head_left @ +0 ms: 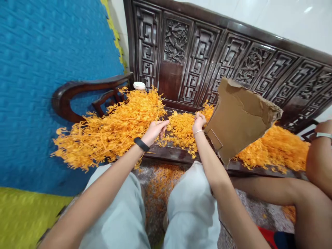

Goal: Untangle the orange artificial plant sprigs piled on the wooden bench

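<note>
– As I look through the head camera from the left, I get a blue mat (52, 45), then the bench's curved armrest (60, 102) and a big orange heap (124, 128) of sprigs, a white tub (139, 85) behind it.

– And my left hand (155, 132)?

– At that heap's right edge, index finger stretched out. I can't tell whether its fingers pinch a stem.

– Middle?

– A smaller orange pile (181, 128) lies on the bench (171, 153), between both hands.

– My right hand (199, 121)?

– By that pile's right side, fingers curled; I can't tell if they grip anything.

– Further right?

– Cardboard (241, 110) standing tilted, then the far heap (277, 148), also orange, and another person's leg (275, 192).
</note>
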{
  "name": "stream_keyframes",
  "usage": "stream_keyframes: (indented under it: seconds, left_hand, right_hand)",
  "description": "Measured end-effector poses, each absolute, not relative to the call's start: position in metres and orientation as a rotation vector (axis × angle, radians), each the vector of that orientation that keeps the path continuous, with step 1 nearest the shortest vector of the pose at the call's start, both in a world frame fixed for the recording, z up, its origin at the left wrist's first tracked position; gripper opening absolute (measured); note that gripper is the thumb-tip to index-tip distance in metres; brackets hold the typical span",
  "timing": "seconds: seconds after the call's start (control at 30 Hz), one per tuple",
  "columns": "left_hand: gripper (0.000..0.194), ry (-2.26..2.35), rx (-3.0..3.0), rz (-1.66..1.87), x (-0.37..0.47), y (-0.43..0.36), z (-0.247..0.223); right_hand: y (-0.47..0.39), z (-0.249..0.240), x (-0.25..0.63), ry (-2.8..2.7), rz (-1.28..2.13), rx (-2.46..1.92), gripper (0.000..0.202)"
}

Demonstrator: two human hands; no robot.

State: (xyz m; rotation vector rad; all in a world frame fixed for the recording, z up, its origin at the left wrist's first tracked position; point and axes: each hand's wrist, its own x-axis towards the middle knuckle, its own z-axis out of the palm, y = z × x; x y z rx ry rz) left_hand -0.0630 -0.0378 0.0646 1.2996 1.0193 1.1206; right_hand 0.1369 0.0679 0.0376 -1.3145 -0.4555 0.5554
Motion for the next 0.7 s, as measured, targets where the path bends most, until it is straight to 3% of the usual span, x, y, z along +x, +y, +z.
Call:
stream_keyframes:
  seconds: [0.3, 0.5, 0.7]
  left_hand:
    - [0.051, 1.152, 1.437, 1.283, -0.071, -0.021, 0.056]
    - [0.059, 1.109, 1.323, 1.272, -0.064, -0.014, 0.053]
    - [0.065, 1.009, 1.406, 1.129, -0.059, -0.012, 0.054]
  right_hand:
    - [0.057, 0.011, 0.124, -0.702, 0.662, -1.243, 0.025]
    - [0.042, 0.007, 0.12, -1.211, 0.594, -1.26, 0.011]
    - [0.032, 0.016, 0.127, -1.38, 0.397, -1.245, 0.013]
